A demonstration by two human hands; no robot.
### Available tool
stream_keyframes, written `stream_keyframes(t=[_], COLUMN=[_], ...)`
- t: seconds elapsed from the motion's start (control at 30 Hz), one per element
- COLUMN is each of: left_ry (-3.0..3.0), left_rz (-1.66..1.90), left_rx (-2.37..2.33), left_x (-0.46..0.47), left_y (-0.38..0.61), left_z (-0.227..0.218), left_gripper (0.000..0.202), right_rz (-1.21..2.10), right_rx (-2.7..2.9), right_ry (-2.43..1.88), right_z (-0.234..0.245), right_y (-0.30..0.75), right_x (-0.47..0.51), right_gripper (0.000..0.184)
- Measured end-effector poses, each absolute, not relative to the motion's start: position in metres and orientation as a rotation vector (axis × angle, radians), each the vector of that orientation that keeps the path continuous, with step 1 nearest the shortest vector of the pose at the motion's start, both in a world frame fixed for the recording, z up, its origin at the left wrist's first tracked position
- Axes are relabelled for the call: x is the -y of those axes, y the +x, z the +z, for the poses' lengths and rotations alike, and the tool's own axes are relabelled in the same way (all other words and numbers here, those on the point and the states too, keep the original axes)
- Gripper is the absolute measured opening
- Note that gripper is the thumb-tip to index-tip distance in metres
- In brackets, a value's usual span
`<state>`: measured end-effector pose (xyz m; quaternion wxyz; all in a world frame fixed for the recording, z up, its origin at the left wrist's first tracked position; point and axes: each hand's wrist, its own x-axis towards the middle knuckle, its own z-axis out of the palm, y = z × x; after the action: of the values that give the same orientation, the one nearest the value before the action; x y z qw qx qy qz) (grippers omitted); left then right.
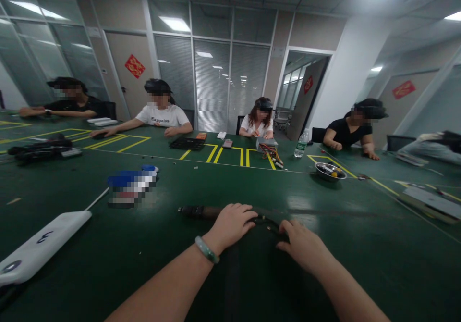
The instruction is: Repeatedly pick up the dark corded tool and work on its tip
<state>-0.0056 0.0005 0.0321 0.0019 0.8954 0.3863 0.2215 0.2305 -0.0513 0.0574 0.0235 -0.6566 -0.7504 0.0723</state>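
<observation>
My left hand [233, 225] lies knuckles up on the far edge of a dark flat object [237, 264] on the green table [180, 245], its fingers curled over a dark brown cylindrical part [200, 211] that sticks out to the left. A pale green bangle [206, 249] rings that wrist. My right hand [302, 245] rests on the same far edge just to the right, fingers bent down over the rim. What the fingers grip is partly hidden.
A white power bank [39, 247] with a cable lies at the near left, a blurred blue and white item [131, 186] beyond it. A metal bowl [329, 170], a water bottle [301, 143] and a power supply unit [267, 145] stand farther off. Several seated people line the far side.
</observation>
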Motion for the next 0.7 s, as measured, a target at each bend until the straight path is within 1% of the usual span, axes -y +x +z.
stream_keyframes(t=[0.07,0.13,0.23,0.47,0.6,0.7], left_ry=[2.805,2.809,2.817,2.786,2.776,2.766], left_rz=[0.704,0.708,0.713,0.705,0.712,0.724], left_rx=[-1.209,-1.200,-1.180,-1.181,-1.178,-1.184], left_x=[0.002,0.003,0.004,0.004,0.005,0.005], left_y=[-0.004,-0.003,-0.001,0.000,0.000,0.000], left_z=[0.033,0.034,0.035,0.035,0.035,0.036], left_gripper=[0.026,0.025,0.022,0.016,0.019,0.021], right_rz=[0.272,0.238,0.190,0.070,0.062,0.065], right_rx=[2.344,2.360,2.308,2.067,2.055,2.078], right_ry=[-2.074,-2.110,-2.157,-2.047,-1.999,-1.945], right_z=[0.059,0.059,0.057,0.043,0.034,0.031], right_y=[0.235,0.236,0.240,0.258,0.258,0.255], right_x=[0.054,0.053,0.045,0.018,0.009,0.009], right_gripper=[0.018,0.010,0.005,0.005,0.007,0.012])
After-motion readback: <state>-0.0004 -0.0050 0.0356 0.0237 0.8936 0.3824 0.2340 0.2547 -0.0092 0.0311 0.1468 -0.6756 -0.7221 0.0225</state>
